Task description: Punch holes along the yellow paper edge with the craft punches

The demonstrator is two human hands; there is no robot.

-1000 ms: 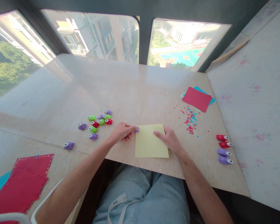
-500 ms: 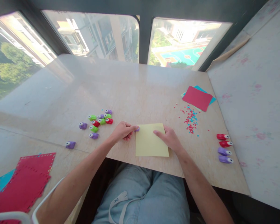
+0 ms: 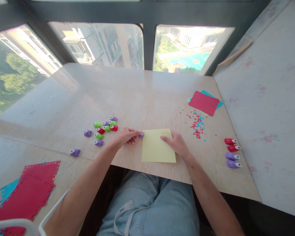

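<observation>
Between the fingers of my left hand [image 3: 128, 136] is a small purple craft punch [image 3: 141, 134], at the upper left edge of a pale yellow sheet of paper [image 3: 154, 149]. The left thumb lies against the punch, and the other fingers are curled. My right hand [image 3: 175, 141] grips the sheet at its right edge, thumb on top and fingers mostly hidden beyond and under it. Left of my left hand stand several purple, green and red punches [image 3: 105, 127], with two purple ones set apart, one of them a purple punch [image 3: 75, 152] nearer the table's front.
Red and blue paper confetti [image 3: 198, 124] lies scattered right of the sheet, below a stack of coloured cards [image 3: 203, 103]. Red and purple punches [image 3: 233, 156] line the right side. Red sheets with punched edges [image 3: 27, 193] lie lower left, near a white curved bar [image 3: 14, 223].
The view has shifted slightly. My left hand and the purple punch have moved a little left relative to the sheet, and more of the punch shows. My right hand keeps its hold.
</observation>
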